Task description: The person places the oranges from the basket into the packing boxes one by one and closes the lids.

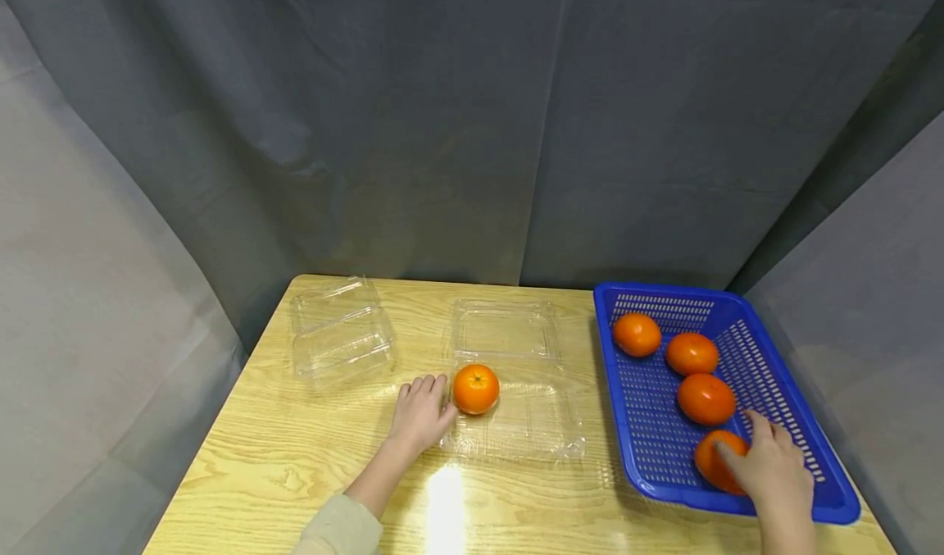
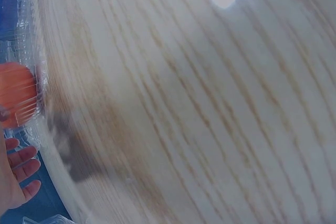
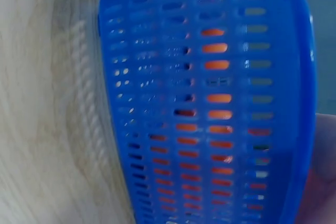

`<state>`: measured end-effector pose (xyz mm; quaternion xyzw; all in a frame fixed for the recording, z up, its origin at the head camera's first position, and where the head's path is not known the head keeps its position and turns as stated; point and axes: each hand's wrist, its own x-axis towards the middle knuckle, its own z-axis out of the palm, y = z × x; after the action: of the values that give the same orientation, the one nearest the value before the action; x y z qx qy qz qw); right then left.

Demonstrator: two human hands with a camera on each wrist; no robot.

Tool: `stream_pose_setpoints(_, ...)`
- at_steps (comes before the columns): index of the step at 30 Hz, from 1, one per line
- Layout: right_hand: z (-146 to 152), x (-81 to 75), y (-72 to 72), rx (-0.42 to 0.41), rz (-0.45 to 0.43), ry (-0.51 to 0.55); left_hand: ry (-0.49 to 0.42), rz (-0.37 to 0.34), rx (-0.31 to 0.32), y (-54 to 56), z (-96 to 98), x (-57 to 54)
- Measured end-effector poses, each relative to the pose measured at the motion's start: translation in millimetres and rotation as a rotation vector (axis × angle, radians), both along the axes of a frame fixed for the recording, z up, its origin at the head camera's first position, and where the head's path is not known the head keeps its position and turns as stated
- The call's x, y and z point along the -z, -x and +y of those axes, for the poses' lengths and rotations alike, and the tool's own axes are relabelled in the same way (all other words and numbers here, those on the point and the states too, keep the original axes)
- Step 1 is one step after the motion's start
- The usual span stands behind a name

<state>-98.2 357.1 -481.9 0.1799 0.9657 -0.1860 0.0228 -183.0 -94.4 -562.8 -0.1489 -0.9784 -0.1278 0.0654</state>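
My left hand (image 1: 422, 416) is beside the left edge of an open clear plastic clamshell box (image 1: 531, 424), its fingers loosely extended. An orange (image 1: 475, 388) sits in the left part of that box, close to the thumb. In the left wrist view, the hand (image 2: 16, 177) is below the orange (image 2: 18, 95), partly seen at the frame's edge. My right hand (image 1: 778, 469) reaches into a blue basket (image 1: 642, 457) and grips the nearest orange (image 1: 717, 463) between thumb and fingers. The basket's wall (image 3: 210, 98) hides most of this grasp in the right wrist view.
Three more oranges lie deeper in the basket, one of them (image 1: 637, 334) at its far left. Another open clear clamshell box (image 1: 342, 334) stands at the table's back left. Grey curtains (image 1: 413, 129) enclose the wooden table (image 1: 295, 473).
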Motion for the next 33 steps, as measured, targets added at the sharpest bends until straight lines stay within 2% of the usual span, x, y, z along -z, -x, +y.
stream_pose_setpoints(7,13.0,6.4,-4.3,0.031,-0.149,0.054,-0.001,0.003,0.001,-0.6,0.2,0.0)
stream_pose_setpoints(13,16.8,8.6,-3.5,-0.047,-0.214,0.082,0.002,0.006,0.000,-0.2,-0.1,1.2)
stream_pose_setpoints(17,13.2,8.2,-3.0,-0.065,-0.262,0.085,0.002,0.007,0.001,0.2,-0.2,2.1)
stream_pose_setpoints(24,6.8,7.1,1.5,-0.082,-0.236,0.094,-0.001,0.009,-0.001,0.2,-0.4,2.6)
stream_pose_setpoints(33,2.9,13.2,5.1,-0.062,-0.208,0.095,-0.010,-0.007,0.002,0.5,0.0,2.4)
